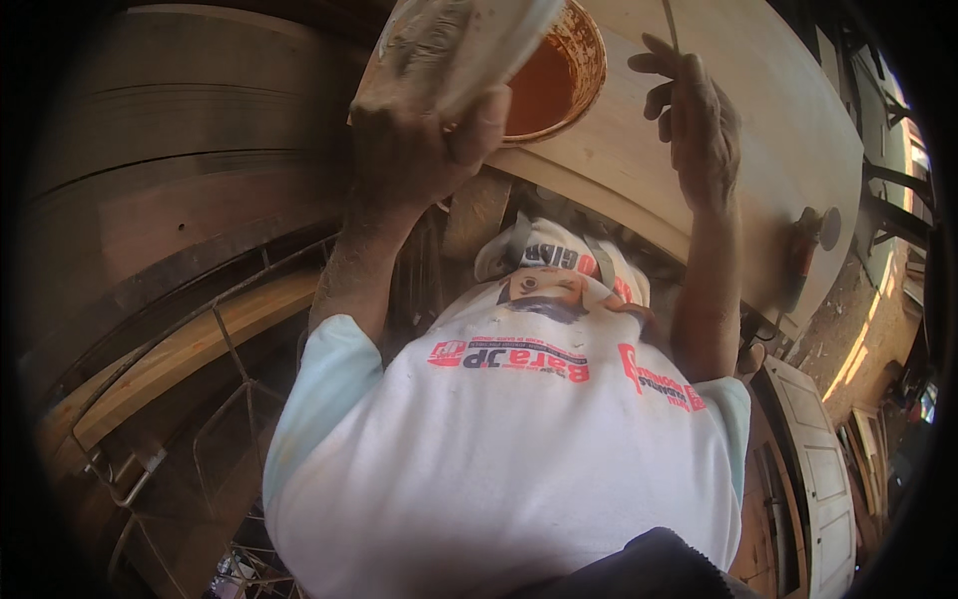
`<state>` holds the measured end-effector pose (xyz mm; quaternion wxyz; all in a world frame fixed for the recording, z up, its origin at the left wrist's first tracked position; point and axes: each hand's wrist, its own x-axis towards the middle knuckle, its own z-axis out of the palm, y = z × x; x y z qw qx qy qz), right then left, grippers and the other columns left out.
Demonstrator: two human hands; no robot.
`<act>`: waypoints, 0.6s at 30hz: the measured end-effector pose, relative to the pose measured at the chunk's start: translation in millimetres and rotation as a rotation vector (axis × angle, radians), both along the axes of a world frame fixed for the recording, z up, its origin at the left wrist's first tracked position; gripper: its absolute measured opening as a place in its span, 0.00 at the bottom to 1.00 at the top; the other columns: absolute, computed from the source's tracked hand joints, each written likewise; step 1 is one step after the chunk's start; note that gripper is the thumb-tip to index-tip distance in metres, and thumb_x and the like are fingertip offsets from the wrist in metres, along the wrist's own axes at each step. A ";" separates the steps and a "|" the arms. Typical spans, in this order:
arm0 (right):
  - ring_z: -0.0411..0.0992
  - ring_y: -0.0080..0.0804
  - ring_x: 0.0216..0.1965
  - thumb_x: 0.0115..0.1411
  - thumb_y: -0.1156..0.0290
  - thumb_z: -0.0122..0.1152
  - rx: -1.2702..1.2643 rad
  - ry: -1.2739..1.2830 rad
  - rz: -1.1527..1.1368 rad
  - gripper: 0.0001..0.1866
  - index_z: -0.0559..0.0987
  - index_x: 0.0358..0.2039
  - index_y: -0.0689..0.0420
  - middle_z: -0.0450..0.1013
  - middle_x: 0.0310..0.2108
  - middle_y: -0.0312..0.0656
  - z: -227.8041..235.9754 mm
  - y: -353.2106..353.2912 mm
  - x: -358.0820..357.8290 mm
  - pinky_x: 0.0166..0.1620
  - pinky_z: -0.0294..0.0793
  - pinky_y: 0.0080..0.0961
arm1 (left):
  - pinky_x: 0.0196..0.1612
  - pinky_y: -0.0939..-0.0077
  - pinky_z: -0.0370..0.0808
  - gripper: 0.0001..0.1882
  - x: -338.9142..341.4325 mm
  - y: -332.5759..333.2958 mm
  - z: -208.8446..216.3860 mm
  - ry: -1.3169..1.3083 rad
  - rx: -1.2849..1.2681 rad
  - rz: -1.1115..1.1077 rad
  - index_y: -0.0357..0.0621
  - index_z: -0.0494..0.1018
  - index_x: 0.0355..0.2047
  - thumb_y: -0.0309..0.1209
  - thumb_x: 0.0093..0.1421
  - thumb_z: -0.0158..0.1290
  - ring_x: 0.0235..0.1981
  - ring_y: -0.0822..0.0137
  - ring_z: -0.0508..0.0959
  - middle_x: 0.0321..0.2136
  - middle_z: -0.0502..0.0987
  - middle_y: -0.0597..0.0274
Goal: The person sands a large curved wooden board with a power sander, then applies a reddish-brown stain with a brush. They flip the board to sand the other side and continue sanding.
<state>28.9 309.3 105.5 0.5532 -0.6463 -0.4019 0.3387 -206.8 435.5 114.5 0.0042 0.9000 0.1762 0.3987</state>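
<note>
My left hand point(424, 140) is closed round a pale, whitish tub-like container point(499, 55), tilted beside and partly over a bucket. Motion blurs the container, and a grey, rough smear shows on its side. Under it stands the round bucket point(589, 85), its inner wall streaked orange, with orange-red liquid point(544, 90) inside. To the right, over the pale wooden board, my right hand point(704, 130) pinches a thin stick point(671, 25) that runs up out of the picture; its other fingers are loosely bent. What the stick's far end touches is out of view.
The pale wooden board point(778, 130) spans the upper right, with a dark tool-like object point(806, 250) at its right edge. Wire metal racks point(215, 329) and planks point(190, 349) lie at the left. A panelled white door point(813, 469) leans at the lower right.
</note>
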 end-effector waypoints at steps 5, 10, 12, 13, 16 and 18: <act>0.71 0.20 0.32 0.75 0.54 0.50 -0.036 -0.070 0.008 0.26 0.80 0.54 0.66 0.80 0.37 0.38 6.3 12.1 10.2 0.34 0.72 0.20 | 0.34 0.61 0.75 0.29 -54.3 8.4 -8.4 -0.087 -0.428 0.451 0.34 0.73 0.37 0.46 0.78 0.30 0.28 0.51 0.77 0.26 0.77 0.49; 0.73 0.23 0.35 0.71 0.65 0.56 -0.184 -0.444 0.124 0.18 0.78 0.55 0.63 0.77 0.34 0.38 29.1 17.6 19.3 0.41 0.75 0.25 | 0.38 0.63 0.78 0.25 -57.1 10.8 -16.6 -0.351 -0.368 0.346 0.32 0.75 0.43 0.43 0.78 0.38 0.32 0.58 0.81 0.31 0.81 0.55; 0.73 0.24 0.34 0.70 0.66 0.57 -0.207 -0.586 0.192 0.17 0.78 0.55 0.61 0.76 0.33 0.38 41.0 23.6 19.3 0.41 0.75 0.27 | 0.42 0.64 0.79 0.22 -47.2 1.1 -11.9 -0.352 -0.467 0.352 0.31 0.75 0.49 0.41 0.77 0.42 0.38 0.61 0.82 0.38 0.83 0.56; 0.73 0.24 0.34 0.69 0.66 0.58 -0.195 -0.672 0.233 0.17 0.78 0.55 0.59 0.76 0.33 0.38 45.3 27.6 19.2 0.40 0.74 0.26 | 0.45 0.66 0.78 0.22 -46.7 0.8 -16.1 -0.405 -0.552 0.337 0.30 0.75 0.51 0.40 0.76 0.44 0.42 0.62 0.81 0.42 0.82 0.55; 0.73 0.29 0.33 0.69 0.68 0.58 -0.276 -0.896 0.342 0.15 0.79 0.54 0.56 0.75 0.33 0.40 67.9 42.4 10.3 0.39 0.73 0.28 | 0.51 0.68 0.77 0.23 -44.4 -0.6 -30.2 -0.554 -0.749 0.281 0.29 0.74 0.54 0.40 0.75 0.47 0.49 0.62 0.80 0.49 0.81 0.52; 0.74 0.34 0.33 0.69 0.70 0.58 -0.318 -1.050 0.399 0.14 0.79 0.53 0.55 0.75 0.34 0.43 82.5 52.9 6.1 0.39 0.73 0.30 | 0.51 0.67 0.77 0.23 -39.1 -4.3 -36.6 -0.650 -0.837 0.233 0.30 0.74 0.54 0.40 0.75 0.47 0.49 0.61 0.80 0.48 0.80 0.50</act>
